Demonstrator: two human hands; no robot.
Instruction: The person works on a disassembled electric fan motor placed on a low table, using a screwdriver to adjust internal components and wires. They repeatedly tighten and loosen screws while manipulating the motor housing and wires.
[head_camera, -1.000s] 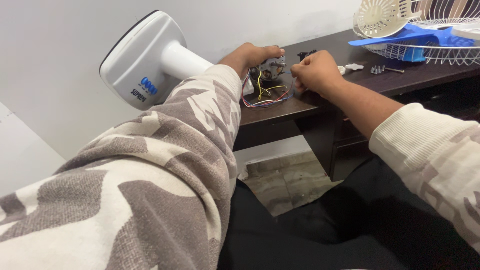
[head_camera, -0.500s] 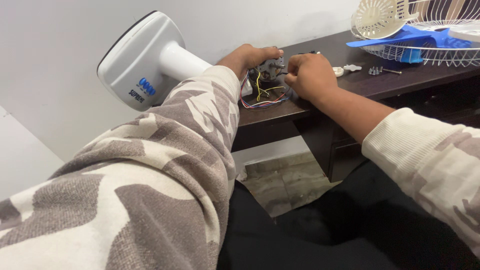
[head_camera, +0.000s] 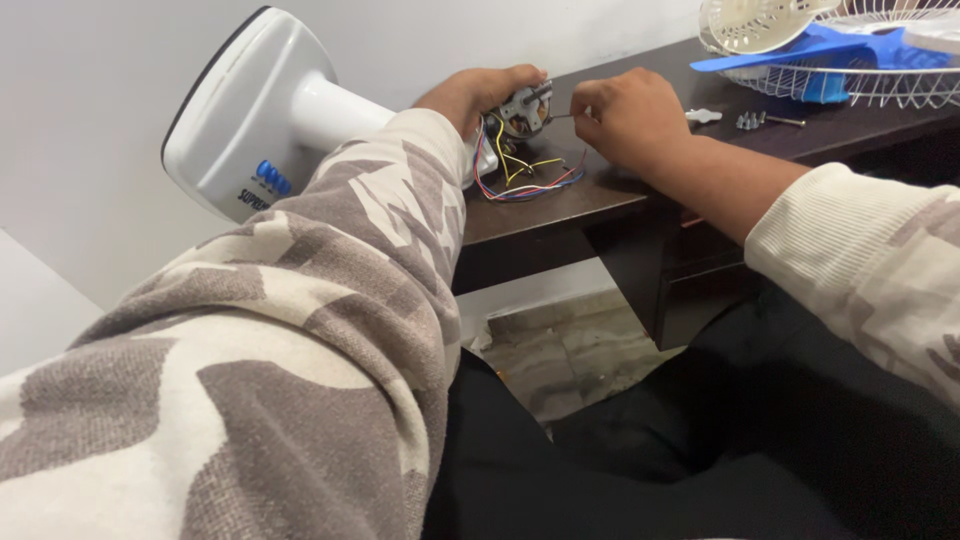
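One fan motor is lying on the dark desk, far centre. The left hand is gripping it closed-fingered; the right hand is pinching one thin tool. One white fan base is sitting far left.

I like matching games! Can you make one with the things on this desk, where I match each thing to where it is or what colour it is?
Things:
1. fan motor
2. fan base
3. fan blade
4. screws

Places or colours:
A. blue, lying on the wire fan guard
B. white, tipped over beside the left arm
C. small and loose on the dark desk
D. between the left hand and right hand, with coloured wires hanging

Pairs: 1-D, 2-B, 3-A, 4-C
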